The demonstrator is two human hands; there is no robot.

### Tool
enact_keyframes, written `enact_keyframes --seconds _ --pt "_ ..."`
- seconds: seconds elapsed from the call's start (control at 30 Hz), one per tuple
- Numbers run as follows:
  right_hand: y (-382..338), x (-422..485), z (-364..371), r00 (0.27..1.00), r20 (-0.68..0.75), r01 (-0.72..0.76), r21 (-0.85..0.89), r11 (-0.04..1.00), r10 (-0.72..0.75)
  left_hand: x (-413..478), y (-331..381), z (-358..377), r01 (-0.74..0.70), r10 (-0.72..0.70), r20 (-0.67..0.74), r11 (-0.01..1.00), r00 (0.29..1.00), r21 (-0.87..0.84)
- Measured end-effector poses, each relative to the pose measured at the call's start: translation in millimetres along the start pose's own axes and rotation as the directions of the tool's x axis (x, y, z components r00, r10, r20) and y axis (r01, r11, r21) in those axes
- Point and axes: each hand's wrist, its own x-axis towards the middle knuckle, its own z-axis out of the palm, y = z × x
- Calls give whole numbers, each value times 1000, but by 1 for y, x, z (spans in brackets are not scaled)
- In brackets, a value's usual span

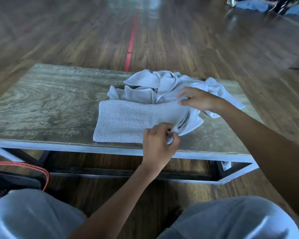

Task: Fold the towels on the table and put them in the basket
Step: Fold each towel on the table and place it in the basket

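Note:
A grey towel (128, 120) lies folded into a long strip on the low wooden table (50, 104). My left hand (160, 144) pinches its near right corner at the table's front edge. My right hand (199, 99) pinches the far right corner of the same towel. Behind it a heap of crumpled grey towels (155, 83) lies toward the table's back right. The dark basket (5, 183) with an orange handle stands on the floor at the lower left, partly hidden by my left knee.
The table has a pale metal frame (238, 173) and stands on a wooden floor with a red tape line (131, 42) running away from it. My knees in grey trousers (33, 216) fill the bottom of the view. Blurred clutter (266, 5) lies far back right.

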Motion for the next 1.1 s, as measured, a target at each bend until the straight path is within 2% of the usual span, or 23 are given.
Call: enact_keyframes --seconds 0.03,0.1,0.23,0.3,0.37,0.5,0.67,0.83,0.93,1.0,1.1 --pt "-9 -2 -6 999 26 28 110 994 -31 0 2 -10 77 -78 -10 994 997 -83" --pt "-30 -4 -16 994 67 75 211 975 -91 2 5 -32 177 -190 -29 952 981 -248" --pt "-76 5 -23 977 132 106 365 925 -165 7 -2 -72 187 -253 -133 906 958 -380" --pt "-100 13 -19 959 188 111 435 894 -210 8 -10 -88 236 -332 -163 872 929 -429" --pt "-123 23 -10 944 230 131 394 910 -235 8 -18 -100 289 -427 -178 812 886 -508" --pt "-161 48 19 942 248 188 162 969 -225 2 -36 -119 375 -565 -146 697 812 -611" --pt "-186 74 58 929 254 256 88 963 -270 -9 -66 -130 474 -585 -113 742 803 -474" --pt "-194 98 91 915 233 362 -110 926 -330 -20 -102 -142 555 -611 -159 779 775 -291" --pt "-191 113 110 941 187 328 -300 896 -282 -20 -110 -147 603 -627 -146 778 765 -178" --pt "-191 116 119 946 172 322 -393 861 -275 -17 -111 -151 634 -635 -126 771 762 -54" --pt "-191 117 125 943 247 319 -470 823 -225 -13 -110 -157 608 -609 -55 773 791 183"
